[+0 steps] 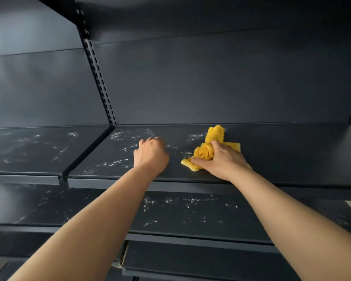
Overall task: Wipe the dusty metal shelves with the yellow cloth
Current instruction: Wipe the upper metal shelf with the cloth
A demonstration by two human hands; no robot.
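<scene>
A crumpled yellow cloth (208, 148) lies on a dark metal shelf (282, 151), pressed down by my right hand (221, 159), whose fingers grip its bunched middle. My left hand (150, 154) rests on the same shelf to the left of the cloth, fingers curled under, holding nothing. White dust specks cover the shelf's left part around my left hand; the part to the right of the cloth looks clean. The shelf below (190, 209) also carries white dust.
A neighbouring dusty shelf (28, 151) adjoins on the left, past a slotted upright (101, 78). Dark back panels rise behind, and another shelf (190, 15) hangs overhead. Lower shelf edges (190, 242) stick out towards me.
</scene>
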